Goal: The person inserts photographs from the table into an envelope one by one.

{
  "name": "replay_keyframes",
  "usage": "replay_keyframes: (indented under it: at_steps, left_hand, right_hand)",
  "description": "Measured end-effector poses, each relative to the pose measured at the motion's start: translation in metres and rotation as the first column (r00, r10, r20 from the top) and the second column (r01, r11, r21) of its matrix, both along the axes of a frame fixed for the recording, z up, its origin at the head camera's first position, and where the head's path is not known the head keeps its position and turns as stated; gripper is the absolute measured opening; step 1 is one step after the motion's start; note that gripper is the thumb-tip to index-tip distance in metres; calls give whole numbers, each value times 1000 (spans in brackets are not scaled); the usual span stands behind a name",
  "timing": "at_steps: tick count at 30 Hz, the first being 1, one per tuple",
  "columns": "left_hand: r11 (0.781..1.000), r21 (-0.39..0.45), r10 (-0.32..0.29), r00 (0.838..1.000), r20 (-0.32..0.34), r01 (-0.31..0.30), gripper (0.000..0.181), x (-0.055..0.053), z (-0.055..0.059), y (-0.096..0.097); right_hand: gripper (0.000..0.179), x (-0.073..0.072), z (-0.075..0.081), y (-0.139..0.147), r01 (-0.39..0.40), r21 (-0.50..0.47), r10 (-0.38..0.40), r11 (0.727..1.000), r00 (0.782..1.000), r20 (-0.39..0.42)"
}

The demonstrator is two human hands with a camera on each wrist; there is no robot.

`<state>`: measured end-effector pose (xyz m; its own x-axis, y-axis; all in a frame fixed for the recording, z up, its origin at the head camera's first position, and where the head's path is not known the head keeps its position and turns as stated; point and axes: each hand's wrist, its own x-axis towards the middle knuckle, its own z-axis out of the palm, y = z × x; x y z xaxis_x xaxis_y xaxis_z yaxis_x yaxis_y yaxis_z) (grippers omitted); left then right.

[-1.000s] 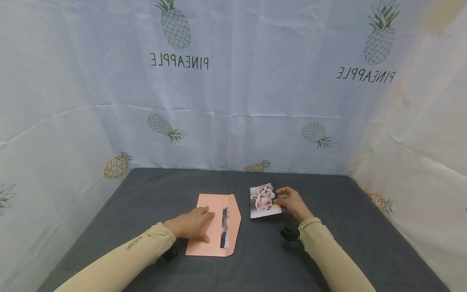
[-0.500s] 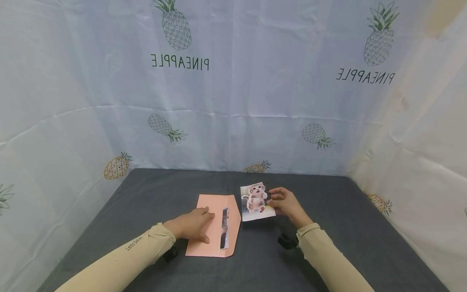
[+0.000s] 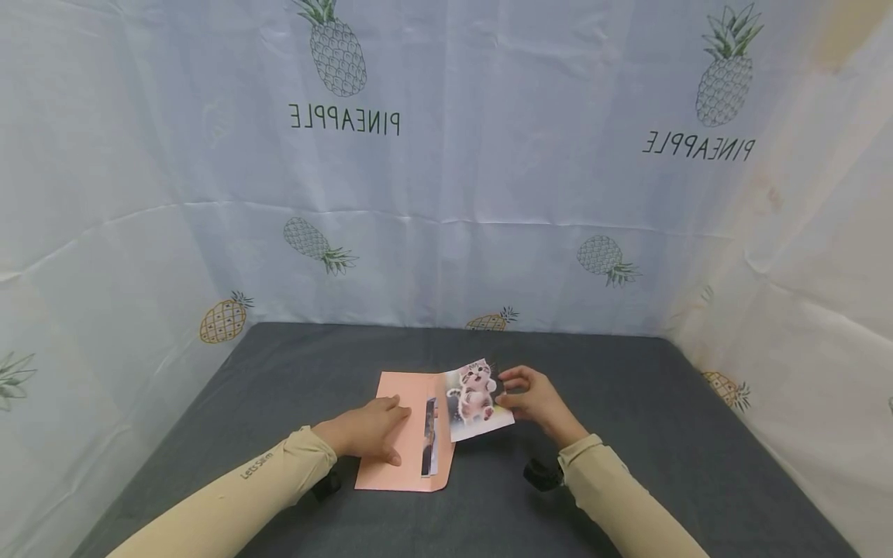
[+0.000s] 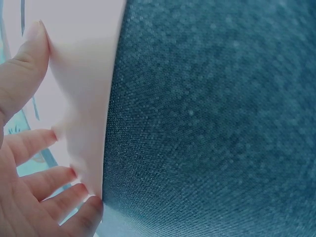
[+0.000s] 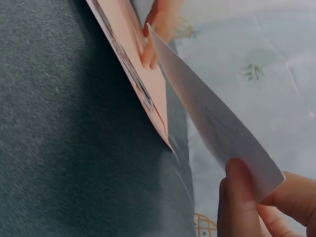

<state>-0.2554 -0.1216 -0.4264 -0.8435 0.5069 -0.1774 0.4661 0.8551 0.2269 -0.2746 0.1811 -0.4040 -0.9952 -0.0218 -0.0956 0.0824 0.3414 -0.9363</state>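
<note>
A pink envelope [image 3: 391, 473] lies on the dark table, its flap toward the right and other picture cards [image 3: 429, 436] showing in its opening. My left hand [image 3: 366, 428] rests on the envelope with fingers spread, the fingertips pressing its surface in the left wrist view. Between thumb and fingers, my right hand [image 3: 536, 401] pinches a kitten photo card [image 3: 476, 397] by its right edge. In the head view the card overlaps the envelope's flap; the right wrist view shows it raised above, slightly bent, with faint handwriting on its white back [image 5: 212, 116].
Dark grey cloth [image 3: 321, 349] covers the table. A white curtain [image 3: 446, 170] printed with pineapples hangs behind it and along both sides. Black wrist straps [image 3: 543, 474] sit under the sleeves.
My right hand has moved left, carrying the kitten photo card from beside the envelope to over its flap. The left hand and the envelope have stayed in place.
</note>
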Motion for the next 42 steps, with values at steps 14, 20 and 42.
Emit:
replay_keyframes:
  at_steps: [14,20,42]
  left_hand:
    - [1000,0,3,1000,8,-3,83,-1,0,1]
    - [1000,2,2,1000,2,-2,83,-2,1,0]
    - [1000,13,6,1000,0,-6,83,2,2,0]
  right_hand:
    - [36,7,-4,-12,-61,78,62,995,998,-9]
    - [35,5,0,-15,-61,123,64,991,998,-18]
    - [37,1,10,-28,-86,233,90,969,996,-3]
